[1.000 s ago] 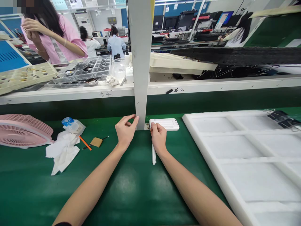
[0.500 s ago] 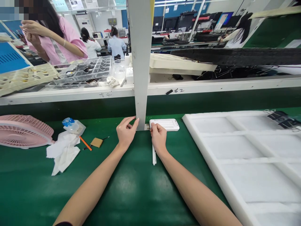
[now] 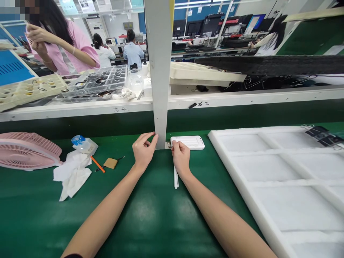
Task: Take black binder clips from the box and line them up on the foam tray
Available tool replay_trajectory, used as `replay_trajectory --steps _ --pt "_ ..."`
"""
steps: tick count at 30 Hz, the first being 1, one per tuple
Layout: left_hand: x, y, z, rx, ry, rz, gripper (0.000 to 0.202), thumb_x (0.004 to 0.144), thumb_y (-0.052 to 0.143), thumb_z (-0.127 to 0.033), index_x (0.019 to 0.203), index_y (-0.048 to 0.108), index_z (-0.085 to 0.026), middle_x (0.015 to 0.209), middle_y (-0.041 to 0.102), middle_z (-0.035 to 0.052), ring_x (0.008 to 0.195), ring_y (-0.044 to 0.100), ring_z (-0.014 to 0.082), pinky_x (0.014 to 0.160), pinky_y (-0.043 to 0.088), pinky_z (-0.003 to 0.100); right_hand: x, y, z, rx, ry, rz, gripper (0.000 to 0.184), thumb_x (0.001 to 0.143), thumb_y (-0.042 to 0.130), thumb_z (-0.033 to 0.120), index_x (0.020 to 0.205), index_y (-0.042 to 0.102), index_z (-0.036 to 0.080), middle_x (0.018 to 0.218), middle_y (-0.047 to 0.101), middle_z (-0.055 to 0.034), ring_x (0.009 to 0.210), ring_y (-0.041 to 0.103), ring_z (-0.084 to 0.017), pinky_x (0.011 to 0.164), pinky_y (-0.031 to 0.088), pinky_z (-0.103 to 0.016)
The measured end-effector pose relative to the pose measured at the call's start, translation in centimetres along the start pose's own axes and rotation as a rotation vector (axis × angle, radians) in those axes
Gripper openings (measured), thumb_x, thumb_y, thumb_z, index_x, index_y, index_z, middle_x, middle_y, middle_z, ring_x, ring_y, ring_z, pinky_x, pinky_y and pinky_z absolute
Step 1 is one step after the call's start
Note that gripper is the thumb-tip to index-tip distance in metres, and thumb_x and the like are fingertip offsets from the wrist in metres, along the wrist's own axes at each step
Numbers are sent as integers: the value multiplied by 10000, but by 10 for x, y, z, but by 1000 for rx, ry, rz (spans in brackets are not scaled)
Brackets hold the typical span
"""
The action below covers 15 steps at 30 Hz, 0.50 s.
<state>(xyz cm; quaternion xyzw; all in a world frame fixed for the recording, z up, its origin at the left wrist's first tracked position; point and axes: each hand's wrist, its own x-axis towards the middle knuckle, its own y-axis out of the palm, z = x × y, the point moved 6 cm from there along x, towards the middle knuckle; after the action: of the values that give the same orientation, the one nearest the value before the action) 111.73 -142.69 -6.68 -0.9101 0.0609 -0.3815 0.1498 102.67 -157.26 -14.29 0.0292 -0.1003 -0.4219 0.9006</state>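
Observation:
My left hand (image 3: pixel 144 148) is raised at the foot of the white post (image 3: pixel 160 118), thumb and forefinger brought together in a pinch. Anything between those fingertips is too small to make out. On the other side of the post, my right hand (image 3: pixel 181 156) is closed, its fingers curled beside the left end of a white phone-shaped object (image 3: pixel 195 142) on the green mat. A thin white strip (image 3: pixel 176 179) shows below the right hand; its upper part is hidden, and whether the fingers hold it I cannot tell.
White foam tray (image 3: pixel 223 157) with compartments on the right, black clips (image 3: pixel 325 136) on its far edge. To the left lie a pink fan (image 3: pixel 29 150), crumpled tissues (image 3: pixel 72 175), a blue-capped bottle (image 3: pixel 82 143) and an orange stick (image 3: pixel 98 164). A co-worker in pink (image 3: pixel 83 46) stands beyond the ledge.

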Motion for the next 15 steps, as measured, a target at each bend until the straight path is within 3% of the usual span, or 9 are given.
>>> replay_trajectory --steps 15 --pt "-8 3 12 53 30 8 245 907 664 -400 973 776 -192 980 760 74 523 571 85 526 481 253 0 0 2 22 -11 9 430 941 570 436 601 458 199 552 394 32 530 363 -137 540 299 -281"
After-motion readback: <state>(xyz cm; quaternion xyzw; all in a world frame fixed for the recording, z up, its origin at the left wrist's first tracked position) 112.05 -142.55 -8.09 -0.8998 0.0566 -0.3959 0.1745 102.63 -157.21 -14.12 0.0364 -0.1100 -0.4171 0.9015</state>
